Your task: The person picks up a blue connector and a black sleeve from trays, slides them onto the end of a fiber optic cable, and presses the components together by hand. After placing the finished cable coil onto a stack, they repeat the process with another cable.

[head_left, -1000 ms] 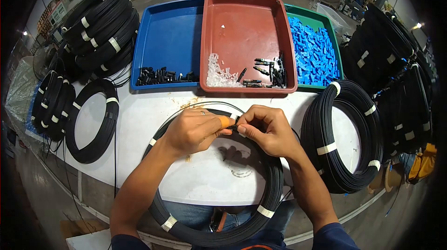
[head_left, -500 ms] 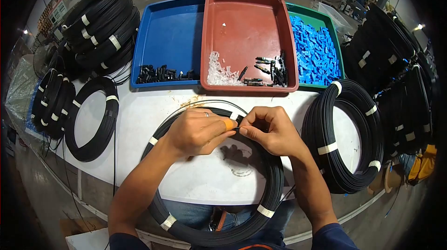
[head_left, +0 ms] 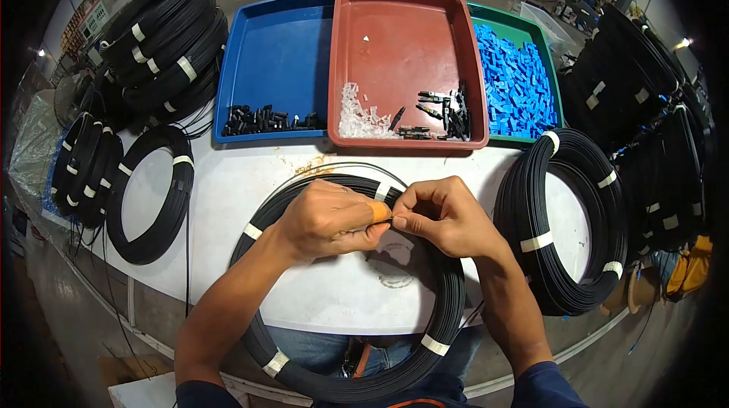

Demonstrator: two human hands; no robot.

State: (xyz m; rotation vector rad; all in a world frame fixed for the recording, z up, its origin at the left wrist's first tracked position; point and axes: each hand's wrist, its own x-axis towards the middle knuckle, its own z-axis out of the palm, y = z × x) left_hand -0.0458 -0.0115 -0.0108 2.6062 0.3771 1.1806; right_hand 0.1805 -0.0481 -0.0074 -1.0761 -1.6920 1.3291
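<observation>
My left hand (head_left: 331, 220), with orange tape around one finger, pinches a small dark piece at the middle of the view. My right hand (head_left: 448, 218) meets it fingertip to fingertip, its thumb and forefinger closed on the same spot. What they grip looks like the end of a thin black cable, mostly covered by the fingers. Both hands are above a taped coil of black cable (head_left: 448, 298), which lies partly on the white table (head_left: 334, 302) and partly over my lap.
Behind the hands stand a blue tray (head_left: 281, 44) with black parts, a red tray (head_left: 410, 36) with clear pieces and black connectors, and a green tray (head_left: 558, 97) full of blue clips (head_left: 516, 89). Cable coils (head_left: 524, 218) rest at right, and stacked coils (head_left: 171, 44) at left.
Both hands have shifted slightly downward, and the left hand has rolled a little, its fingers curling closer to the right fingertips. The trays and coils stay where they were.
</observation>
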